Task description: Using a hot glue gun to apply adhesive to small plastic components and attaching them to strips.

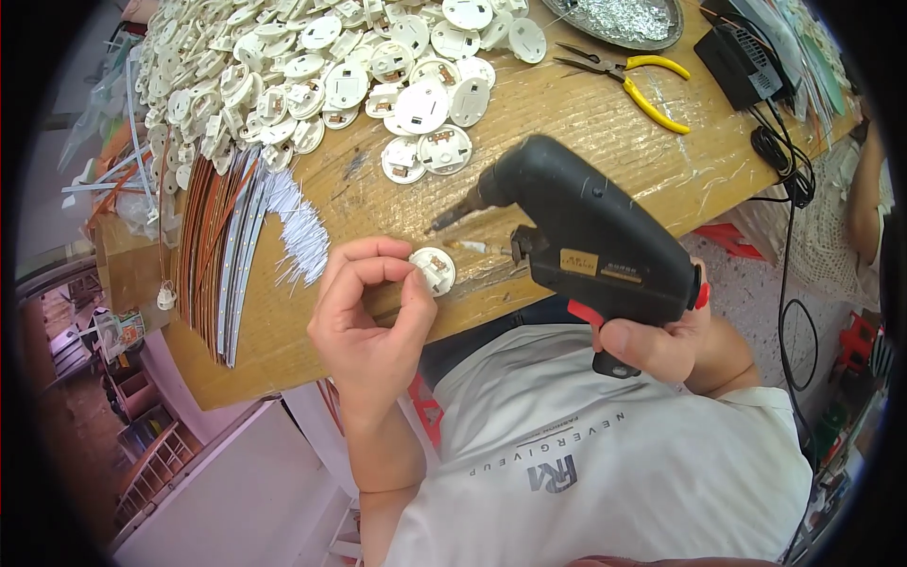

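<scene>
My left hand pinches a small round white plastic base between thumb and fingers, just above the near part of the table. Copper-coloured metal pieces show on the base's upper face. My right hand is wrapped round the handle of a black soldering gun with a red trigger. The gun points left, its dark tip a little above and apart from the base. Below the tip, a thin feed nozzle on the gun points toward the base. Part of my right hand is hidden behind the gun.
A large heap of white round bases covers the far left of the wooden table. Nearer lie LED strips and thin white wires. Yellow-handled pliers, a metal dish and a black corded box stand at the far right.
</scene>
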A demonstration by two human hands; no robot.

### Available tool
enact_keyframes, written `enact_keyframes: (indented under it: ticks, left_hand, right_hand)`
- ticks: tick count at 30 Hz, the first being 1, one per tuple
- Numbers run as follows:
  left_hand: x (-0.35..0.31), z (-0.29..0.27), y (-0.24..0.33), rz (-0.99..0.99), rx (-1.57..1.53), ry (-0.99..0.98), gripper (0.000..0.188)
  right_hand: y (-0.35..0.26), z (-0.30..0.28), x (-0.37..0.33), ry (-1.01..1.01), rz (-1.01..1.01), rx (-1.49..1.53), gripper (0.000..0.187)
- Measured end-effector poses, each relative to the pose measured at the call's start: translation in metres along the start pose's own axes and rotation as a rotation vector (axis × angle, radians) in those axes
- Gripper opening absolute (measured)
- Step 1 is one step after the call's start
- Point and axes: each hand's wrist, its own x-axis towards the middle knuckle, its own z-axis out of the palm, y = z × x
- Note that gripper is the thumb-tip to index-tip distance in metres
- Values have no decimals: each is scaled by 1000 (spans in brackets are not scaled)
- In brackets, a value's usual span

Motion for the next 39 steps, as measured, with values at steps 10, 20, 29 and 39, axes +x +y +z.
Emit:
enact_keyframes:
  ticks: [10, 20, 29, 39]
  left_hand:
    - [4, -1, 9, -71, 11, -30, 11]
    - [5, -1, 15, -90, 26, -32, 10]
    - [7, -2, 14, -95, 2, -52, 11]
    - [6, -1, 13, -70, 33, -45, 10]
  right_hand:
    - [12, -2, 7, -75, -153, -40, 17]
    - [-1, 0, -3, 15, 66, 43, 22]
    - [17, -8, 0, -107, -164, -124, 17]
    - [14, -4, 1, -87, -91, -103, 15]
